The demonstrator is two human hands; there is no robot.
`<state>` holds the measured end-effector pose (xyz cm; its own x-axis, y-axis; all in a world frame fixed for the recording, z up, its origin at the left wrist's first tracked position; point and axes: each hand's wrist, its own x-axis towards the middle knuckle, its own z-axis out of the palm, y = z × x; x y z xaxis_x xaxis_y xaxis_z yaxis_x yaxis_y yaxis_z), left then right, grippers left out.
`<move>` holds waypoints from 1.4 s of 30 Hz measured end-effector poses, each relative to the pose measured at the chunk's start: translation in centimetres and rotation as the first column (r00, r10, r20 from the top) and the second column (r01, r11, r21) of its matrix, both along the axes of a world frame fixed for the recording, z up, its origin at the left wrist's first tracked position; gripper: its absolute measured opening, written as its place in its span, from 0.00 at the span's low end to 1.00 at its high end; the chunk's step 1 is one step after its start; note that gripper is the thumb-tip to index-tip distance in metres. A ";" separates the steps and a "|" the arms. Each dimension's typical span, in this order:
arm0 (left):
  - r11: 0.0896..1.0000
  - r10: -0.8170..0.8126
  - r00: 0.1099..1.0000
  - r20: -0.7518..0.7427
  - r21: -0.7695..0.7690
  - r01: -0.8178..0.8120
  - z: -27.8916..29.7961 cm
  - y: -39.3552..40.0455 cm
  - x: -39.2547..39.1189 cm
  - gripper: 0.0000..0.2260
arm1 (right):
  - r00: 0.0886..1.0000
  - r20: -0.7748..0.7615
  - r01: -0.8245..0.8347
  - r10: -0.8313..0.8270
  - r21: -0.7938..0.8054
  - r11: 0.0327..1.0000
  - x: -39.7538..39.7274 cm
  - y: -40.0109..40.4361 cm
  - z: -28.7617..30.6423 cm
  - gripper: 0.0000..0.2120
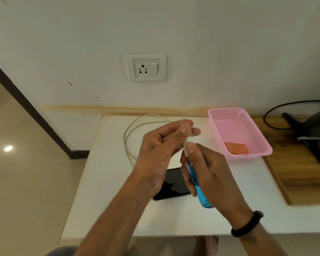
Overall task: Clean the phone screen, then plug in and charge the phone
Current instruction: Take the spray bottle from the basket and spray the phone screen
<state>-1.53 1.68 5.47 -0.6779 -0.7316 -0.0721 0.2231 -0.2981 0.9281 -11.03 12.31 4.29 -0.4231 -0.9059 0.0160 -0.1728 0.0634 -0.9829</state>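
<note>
right hand (209, 172) grips blue spray bottle (201, 195) | left hand (161, 154) pinches its cap (189, 139) | phone (172, 185) under hands, 6 o'clock of socket (146, 68)

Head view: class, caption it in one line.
Right hand holds blue spray bottle above black phone; left hand at its cap.

Right hand (209, 174) grips the blue spray bottle (199, 191) above the black phone (174, 185) on the white desk (109, 182); left hand (161, 152) pinches its clear cap (191, 133). Pink basket (255, 133) sits far right, below the wall socket (146, 68).
</note>
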 end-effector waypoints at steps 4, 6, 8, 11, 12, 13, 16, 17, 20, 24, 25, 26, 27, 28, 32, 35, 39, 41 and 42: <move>0.992 0.110 0.994 0.013 0.059 -0.110 0.7 -1.9 0.9 0.12 | 0.998 -0.037 0.047 -0.047 0.013 0.999 1.3 0.2 -0.9 0.19; 0.989 0.143 0.976 0.163 -0.067 -0.133 0.4 -2.3 1.3 0.11 | 0.999 0.017 0.034 -0.035 0.018 0.999 1.4 0.0 -1.0 0.21; 0.941 0.221 0.878 0.425 -0.328 -0.078 -0.5 -2.8 1.7 0.09 | 0.988 0.152 0.025 -0.031 0.039 0.999 1.0 -0.2 -1.3 0.26; 0.836 0.314 0.647 0.695 -0.525 0.159 -2.3 -3.9 3.2 0.11 | 0.936 0.352 0.002 -0.018 0.045 0.999 0.3 -0.3 -1.8 0.26; 0.822 0.314 0.596 0.739 -0.526 0.219 -2.7 -4.3 3.9 0.11 | 0.920 0.393 -0.010 -0.005 0.035 0.999 0.2 -0.3 -1.8 0.25; 0.806 0.313 0.555 0.771 -0.525 0.274 -3.1 -4.6 4.6 0.10 | 0.910 0.416 -0.023 0.010 0.026 0.999 0.2 -0.3 -1.8 0.24; 0.756 0.339 0.448 0.827 -0.523 0.394 -3.8 -5.0 6.3 0.07 | 0.932 0.361 -0.038 0.026 0.028 0.999 0.6 -0.4 -1.7 0.19; 0.748 0.352 0.415 0.839 -0.519 0.414 -3.8 -5.2 6.6 0.07 | 0.947 0.322 -0.029 0.016 0.035 0.999 0.7 -0.4 -1.6 0.17; 0.743 0.381 0.309 0.871 -0.487 0.459 -4.2 -5.5 7.0 0.10 | 0.973 0.232 0.005 -0.015 0.041 0.999 1.1 -0.4 -1.6 0.14; 0.726 0.386 0.231 0.893 -0.449 0.520 -4.9 -5.4 6.6 0.13 | 0.990 0.130 0.042 -0.049 0.058 0.997 1.0 -0.4 -1.4 0.15; 0.717 0.384 0.226 0.895 -0.443 0.538 -5.0 -5.2 6.3 0.13 | 0.992 0.111 0.047 -0.054 0.063 0.997 1.0 -0.4 -1.4 0.15; 0.708 0.379 0.221 0.899 -0.435 0.556 -5.1 -5.1 6.2 0.13 | 0.993 0.100 0.049 -0.056 0.069 0.996 0.9 -0.3 -1.3 0.15; 0.698 0.372 0.215 0.903 -0.425 0.576 -5.1 -4.9 6.0 0.13 | 0.994 0.092 0.049 -0.057 0.082 0.995 0.8 -0.3 -1.4 0.15; 0.688 0.367 0.205 0.908 -0.413 0.597 -5.2 -4.7 5.8 0.12 | 0.994 0.091 0.045 -0.055 0.103 0.994 0.6 -0.2 -1.4 0.15; 0.631 0.374 0.137 0.917 -0.360 0.687 -6.0 -4.0 5.4 0.12 | 0.964 0.256 0.010 -0.072 0.236 0.972 -0.5 0.1 -2.0 0.16; 0.593 0.392 0.117 0.913 -0.347 0.726 -6.5 -3.5 5.1 0.13 | 0.945 0.310 0.008 -0.104 0.294 0.956 -1.1 0.4 -2.1 0.17; 0.555 0.407 0.096 0.908 -0.329 0.764 -6.6 -3.0 4.8 0.14 | 0.992 0.116 0.018 -0.057 0.311 0.950 -1.8 0.6 -2.1 0.11; 0.551 0.395 0.080 0.915 -0.305 0.777 -6.5 -2.8 4.8 0.14 | 0.997 -0.070 0.007 0.017 0.335 0.942 -2.4 0.9 -2.5 0.12; 0.555 0.379 0.070 0.923 -0.287 0.780 -6.4 -2.7 4.7 0.14 | 0.987 -0.150 0.005 0.052 0.355 0.935 -2.6 1.1 -2.7 0.14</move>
<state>3.18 -1.06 -0.91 -0.5737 -0.7167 -0.3965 -0.7937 0.6061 0.0528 -13.67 13.46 1.58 -0.4198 -0.8742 -0.2440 -0.3258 0.3961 -0.8585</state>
